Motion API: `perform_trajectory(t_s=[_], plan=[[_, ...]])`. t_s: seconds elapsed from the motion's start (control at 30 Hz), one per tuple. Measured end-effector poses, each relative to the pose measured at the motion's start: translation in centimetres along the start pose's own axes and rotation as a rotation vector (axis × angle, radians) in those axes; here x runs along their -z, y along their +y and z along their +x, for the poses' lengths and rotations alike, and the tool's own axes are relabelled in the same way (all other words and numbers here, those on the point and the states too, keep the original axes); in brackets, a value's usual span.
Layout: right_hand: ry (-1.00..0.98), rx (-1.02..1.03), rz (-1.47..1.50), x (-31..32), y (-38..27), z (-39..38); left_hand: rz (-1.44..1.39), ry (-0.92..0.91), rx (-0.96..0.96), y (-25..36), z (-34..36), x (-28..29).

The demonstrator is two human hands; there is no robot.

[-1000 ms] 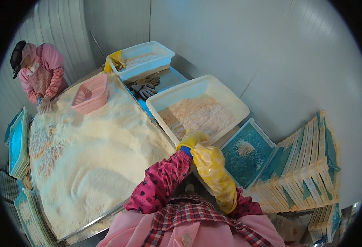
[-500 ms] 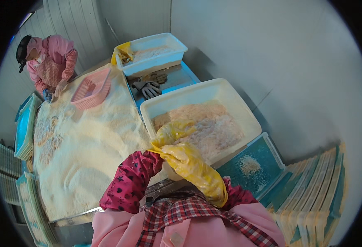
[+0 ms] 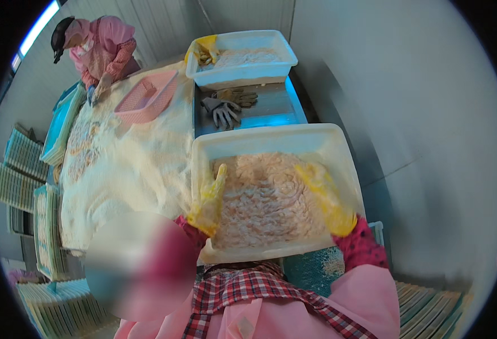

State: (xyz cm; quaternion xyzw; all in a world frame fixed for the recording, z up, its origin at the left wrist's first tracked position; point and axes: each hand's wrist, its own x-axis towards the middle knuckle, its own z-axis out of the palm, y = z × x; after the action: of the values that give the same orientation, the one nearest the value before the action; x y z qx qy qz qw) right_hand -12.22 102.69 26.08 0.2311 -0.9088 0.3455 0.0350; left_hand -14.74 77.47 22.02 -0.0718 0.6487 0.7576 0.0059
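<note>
Head view, item one: large white plastic tub [image 3: 271, 138], rectangular, shallow, rounded rim, lying on the surface [image 3: 271, 113] directly before the person and filled nearly across with pale pink-orange breaded pieces [image 3: 265, 198]. Left hand [image 3: 207, 199], in a yellow rubber glove, lies along the tub's left inner wall, fingers extended and loosely together, pressed against the contents rather than closed on anything. Right hand [image 3: 324, 198], same glove, lies flat on the contents near the right wall, fingers spread and pointing away; whether it grips any piece cannot be told. Handling, as a judgement: the loaded tub looks heavy and would flex if lifted at one end, so the two short rims or opposite corners are the sensible holds; the pieces look soft, crumb-coated, liable to shed coating and break if squeezed, and wet gloves would slip on the smooth plastic. Adjoining: broad crumb-covered worktop area [image 3: 124, 164] to the left, pink basket [image 3: 146, 96] on it, second white tub [image 3: 240, 53] farther off, dark gloves [image 3: 223, 110] between the tubs, a co-worker in pink [image 3: 98, 48] at the far corner. Obscured: a blurred patch covers the lower left; the tub's near rim is partly behind the person's apron; fingertip detail is indistinct.
</note>
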Motion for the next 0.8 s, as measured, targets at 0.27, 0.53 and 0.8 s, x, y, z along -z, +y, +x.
perform_trajectory(t_s=[0.27,0.53,0.8], plan=[[-0.004,0.009,-0.053,-7.3,18.0,7.1,0.501,0.176,0.099,-12.3,11.3,3.2],[-0.403,0.291,0.036,-7.5,11.6,11.6,0.327,-0.4,0.196,-9.7,10.5,2.2],[-0.867,0.337,0.397,-5.5,6.4,4.4,0.803,-0.918,-0.105,-3.8,-0.4,0.8]])
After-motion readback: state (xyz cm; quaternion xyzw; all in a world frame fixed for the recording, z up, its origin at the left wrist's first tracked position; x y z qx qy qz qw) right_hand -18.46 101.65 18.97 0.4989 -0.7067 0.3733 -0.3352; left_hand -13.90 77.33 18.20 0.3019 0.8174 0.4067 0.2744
